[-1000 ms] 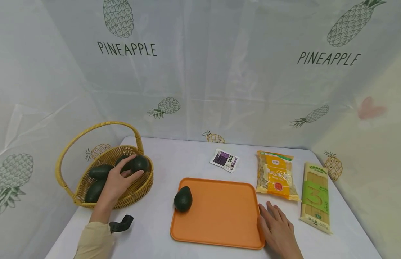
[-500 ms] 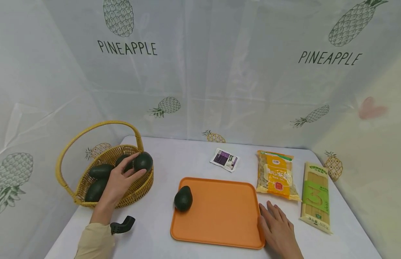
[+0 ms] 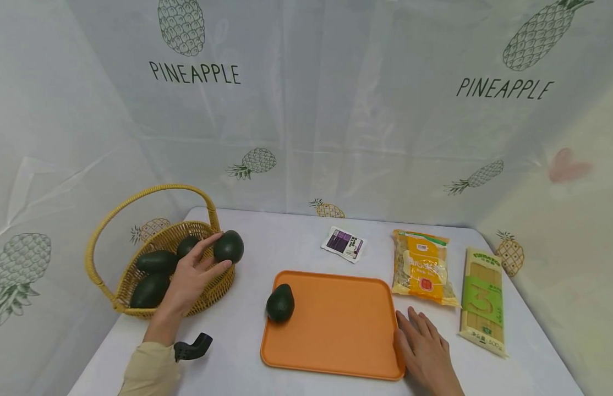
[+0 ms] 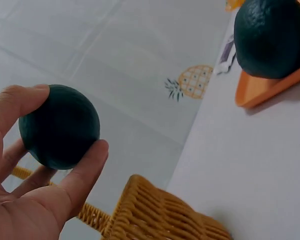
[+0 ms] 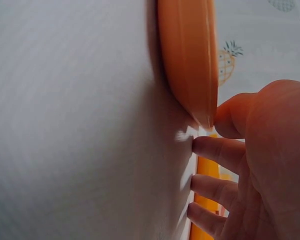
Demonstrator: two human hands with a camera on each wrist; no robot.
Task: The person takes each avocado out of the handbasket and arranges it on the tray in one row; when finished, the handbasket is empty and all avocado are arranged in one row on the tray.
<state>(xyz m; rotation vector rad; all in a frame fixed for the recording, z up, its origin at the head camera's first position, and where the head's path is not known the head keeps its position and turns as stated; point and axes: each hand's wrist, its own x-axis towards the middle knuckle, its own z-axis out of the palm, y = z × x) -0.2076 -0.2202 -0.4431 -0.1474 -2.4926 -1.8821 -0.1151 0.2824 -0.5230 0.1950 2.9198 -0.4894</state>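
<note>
My left hand [image 3: 191, 278] holds a dark green avocado [image 3: 229, 247] between thumb and fingers, over the right rim of the wicker basket [image 3: 222, 286]. In the left wrist view the pinched avocado [image 4: 60, 127] hangs above the basket's woven edge [image 4: 155, 215]. Several more avocados [image 3: 150, 290] lie inside the basket. Another avocado [image 3: 280, 303] sits at the left side of the orange tray [image 3: 336, 324]. Beside the tray's right edge my right hand [image 3: 425, 352] rests with extended fingers; in the right wrist view its thumb [image 5: 235, 117] is right at the tray rim [image 5: 190, 60].
Behind the tray lies a small white and purple packet [image 3: 343, 245]. To the right are a yellow bag of grain [image 3: 422, 268] and a pack of noodles [image 3: 483, 302]. The basket's tall handle [image 3: 153, 192] arches over it. A pineapple-print curtain [image 3: 346, 110] hangs behind the table.
My left hand has lifted the avocado and carried it to the right, from inside the basket to over its right rim. The right hand stays beside the tray.
</note>
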